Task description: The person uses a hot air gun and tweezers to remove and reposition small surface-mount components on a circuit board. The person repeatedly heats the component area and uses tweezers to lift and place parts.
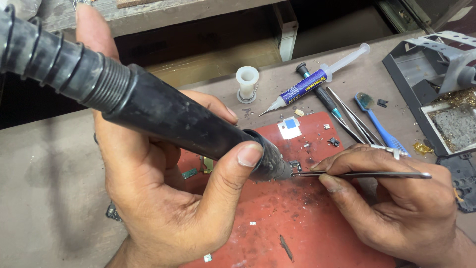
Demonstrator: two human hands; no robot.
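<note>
My left hand (163, 193) grips a black hot-air wand (163, 116) with a ribbed hose, its nozzle pointing down and right at a small metal-framed component (295, 166) on a red work mat (307, 223). My right hand (391, 198) pinches steel tweezers (367, 174), held nearly level, with their tips touching that component from the right. The nozzle's end sits right beside the component, partly hiding it.
Behind the mat lie a syringe with a blue label (317, 79), a white spool (247, 82), a dark pen-like tool (317, 92), spare tweezers (354, 119) and a blue brush (379, 126). A grey holder stand (436, 74) is at the right. Small chips and debris litter the mat.
</note>
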